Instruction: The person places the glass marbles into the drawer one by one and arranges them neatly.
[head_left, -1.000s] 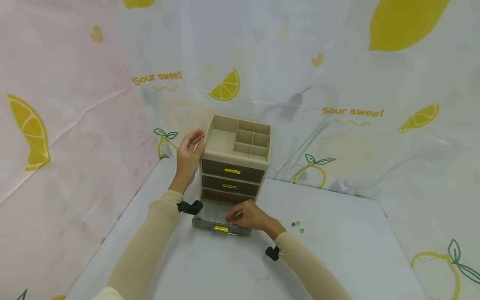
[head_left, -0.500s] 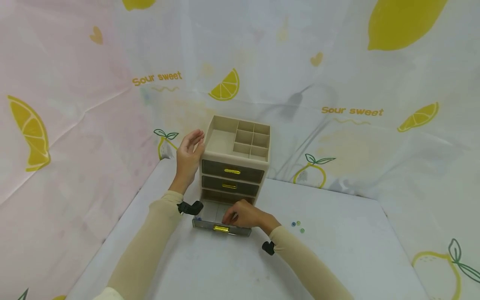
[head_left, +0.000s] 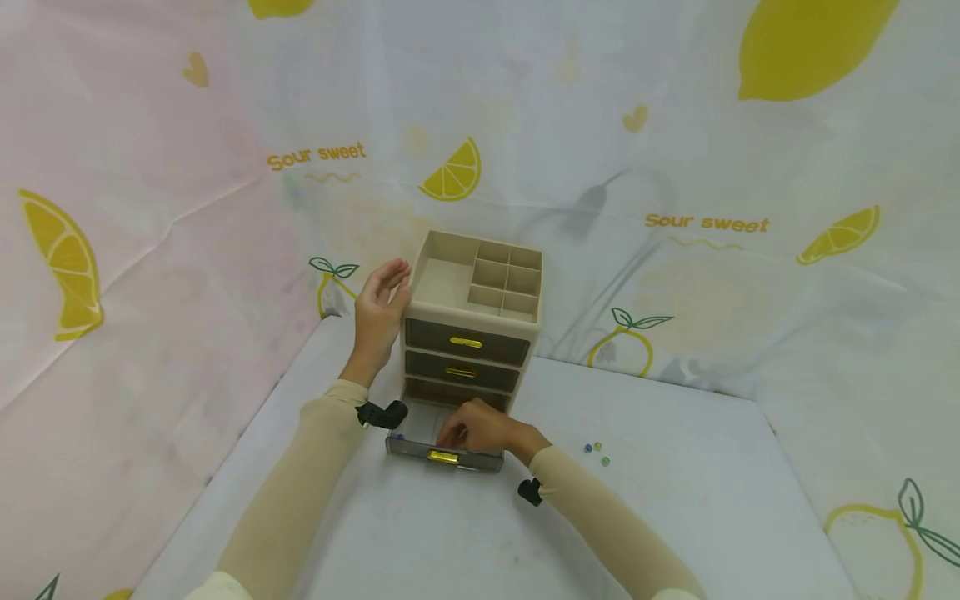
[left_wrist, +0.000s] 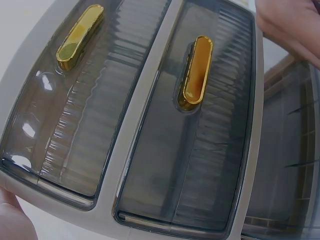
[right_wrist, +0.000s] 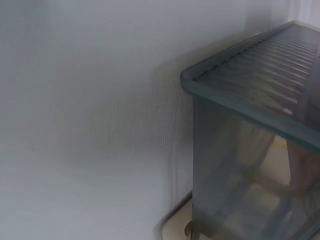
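Note:
A beige desktop drawer organizer (head_left: 465, 317) stands on the table with its bottom drawer (head_left: 416, 423) pulled out. My left hand (head_left: 377, 321) rests against the organizer's left side, fingers loosely extended. Inside the open drawer is my right hand (head_left: 483, 427), fingers bent downward; its fingertips are hidden, so I cannot tell whether they hold anything. Near the drawer's left front corner lies a small blue marble (head_left: 401, 437). In the left wrist view, gold handles (left_wrist: 198, 72) mark the two closed drawers. The right wrist view shows the tinted drawer's corner (right_wrist: 220, 100).
To the right, a blue marble (head_left: 588, 448) and two greenish marbles (head_left: 605, 461) lie on the white table (head_left: 675, 508). A divided tray (head_left: 442, 283) tops the organizer. Lemon-printed cloth (head_left: 525, 108) hangs behind and at the left.
My right hand has shifted left and its fingertips have gone lower into the drawer. A greenish spot seen by its fingertips one second ago is out of sight. My left hand stays put.

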